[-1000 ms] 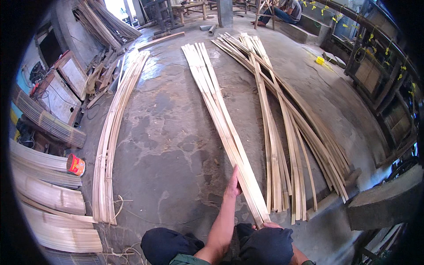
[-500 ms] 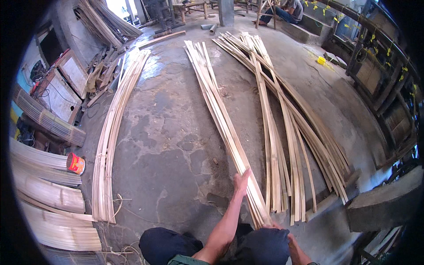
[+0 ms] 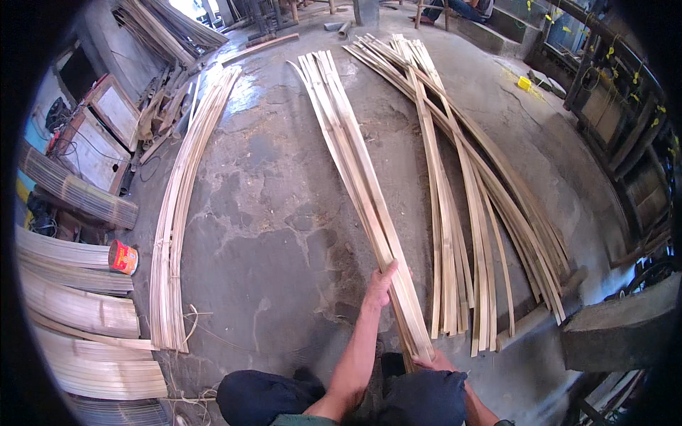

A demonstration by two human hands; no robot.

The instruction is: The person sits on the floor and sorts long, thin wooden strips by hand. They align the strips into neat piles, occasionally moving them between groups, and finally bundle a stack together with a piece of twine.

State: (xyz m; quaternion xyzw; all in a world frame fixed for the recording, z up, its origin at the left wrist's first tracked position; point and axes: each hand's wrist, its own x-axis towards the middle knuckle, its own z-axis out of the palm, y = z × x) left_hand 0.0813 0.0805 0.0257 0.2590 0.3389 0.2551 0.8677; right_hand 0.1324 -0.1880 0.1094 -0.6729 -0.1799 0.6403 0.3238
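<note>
A bundle of long, pale bamboo strips slants from my knees up and away across the floor, its far tips fanned apart. My left hand is closed round the bundle's left side, thumb over the top. At the near end my right hand grips the strips beside my right knee; some of its fingers are hidden beneath them. Just to the right lie more loose bamboo strips, apart from the held ones, with a crossed pile beyond them.
A tied bundle of strips lies on the left. Stacked slatted bamboo panels and a red tin line the left edge. On the right are a concrete block and a yellow container. Another person sits far back.
The held strips have spread wider at their far end and shifted slightly right. My left hand has moved a little left along with its forearm; both hands keep their grip.
</note>
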